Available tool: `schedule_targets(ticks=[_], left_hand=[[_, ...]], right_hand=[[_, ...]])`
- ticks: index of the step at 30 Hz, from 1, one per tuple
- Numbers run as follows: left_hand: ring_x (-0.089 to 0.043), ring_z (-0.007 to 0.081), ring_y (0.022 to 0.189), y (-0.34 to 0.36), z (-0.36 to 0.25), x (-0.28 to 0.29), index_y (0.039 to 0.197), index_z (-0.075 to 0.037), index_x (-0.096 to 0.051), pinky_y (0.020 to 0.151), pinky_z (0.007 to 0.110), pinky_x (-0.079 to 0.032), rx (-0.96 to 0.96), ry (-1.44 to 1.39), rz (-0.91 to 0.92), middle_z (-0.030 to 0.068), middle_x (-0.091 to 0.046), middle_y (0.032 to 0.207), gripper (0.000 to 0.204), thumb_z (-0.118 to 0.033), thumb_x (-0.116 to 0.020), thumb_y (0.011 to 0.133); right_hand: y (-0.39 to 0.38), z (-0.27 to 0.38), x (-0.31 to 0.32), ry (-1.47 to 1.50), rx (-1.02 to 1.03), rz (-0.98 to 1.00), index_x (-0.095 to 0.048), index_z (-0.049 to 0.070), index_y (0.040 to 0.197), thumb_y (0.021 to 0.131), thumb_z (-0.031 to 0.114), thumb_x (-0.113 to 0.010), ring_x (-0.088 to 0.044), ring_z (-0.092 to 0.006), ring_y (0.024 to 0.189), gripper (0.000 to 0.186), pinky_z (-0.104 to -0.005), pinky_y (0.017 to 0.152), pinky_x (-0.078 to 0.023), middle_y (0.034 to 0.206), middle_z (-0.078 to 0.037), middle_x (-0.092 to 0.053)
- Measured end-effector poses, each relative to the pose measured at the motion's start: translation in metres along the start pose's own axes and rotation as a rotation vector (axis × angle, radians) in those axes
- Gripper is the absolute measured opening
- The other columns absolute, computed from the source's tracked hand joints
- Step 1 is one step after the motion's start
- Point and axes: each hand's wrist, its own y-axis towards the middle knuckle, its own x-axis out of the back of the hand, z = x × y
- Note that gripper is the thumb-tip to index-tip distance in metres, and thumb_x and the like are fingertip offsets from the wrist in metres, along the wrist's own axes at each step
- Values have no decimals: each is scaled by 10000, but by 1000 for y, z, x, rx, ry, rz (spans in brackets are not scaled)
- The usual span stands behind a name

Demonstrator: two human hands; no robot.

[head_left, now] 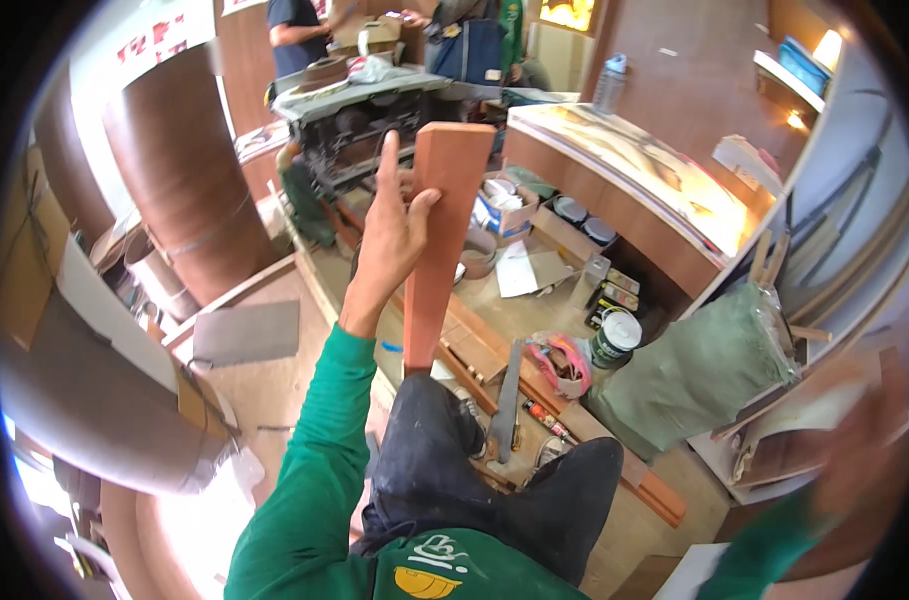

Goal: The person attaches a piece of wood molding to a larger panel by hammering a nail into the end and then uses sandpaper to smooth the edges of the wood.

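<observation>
A reddish-brown wooden board point(439, 240) stands nearly upright in front of me, its lower end beside my left knee. My left hand point(399, 225) grips it from the left, thumb across its edge and the index finger pointing up; the other fingers are partly hidden. Far to the right, my right hand point(859, 450) is raised near the wall and smeared by motion, so its fingers do not show clearly. Between my knees a handsaw point(507, 400) lies with its blade pointing away, next to a small tube with a red and dark label point(546, 418).
Right of my legs are a stuffed green sack point(699, 365), a dark can with a white lid point(617, 335) and a pink roll point(562, 365). Long wooden strips point(654, 490) lie on the floor. Ahead stand a cluttered workbench point(364, 95), a lit counter point(634, 170) and people.
</observation>
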Motion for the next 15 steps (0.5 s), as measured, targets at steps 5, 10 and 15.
schedule_targets(ticks=[5, 10, 15], left_hand=[[-692, 283, 906, 15, -5, -31, 1668, -100, -104, 827, 394, -563, -38, -132, 39, 172, -660, 1056, 884, 17, -643, 977], [-693, 258, 915, 30, -5, -8, 1673, -102, -92, 826, 376, -569, -30, -36, 91, 170, -664, 1076, 902, 32, -641, 970], [-688, 230, 981, 33, 0, 6, 1681, -116, -94, 888, 350, -555, 24, 60, 181, 138, -644, 1125, 894, -6, -647, 988]], right_hand=[[-161, -161, -275, 628, -794, 260, -351, -15, 1587, 957, 165, -730, -683, -184, 928, 757, -337, 867, -539, 975, -107, -709], [-169, -200, -416, 771, -727, 138, -308, -39, 1590, 958, 158, -706, -683, -186, 897, 773, -326, 843, -540, 994, -123, -717], [-143, -234, -403, 595, -715, 203, -287, -66, 1584, 944, 166, -719, -680, -204, 898, 806, -337, 843, -543, 1042, -151, -715]])
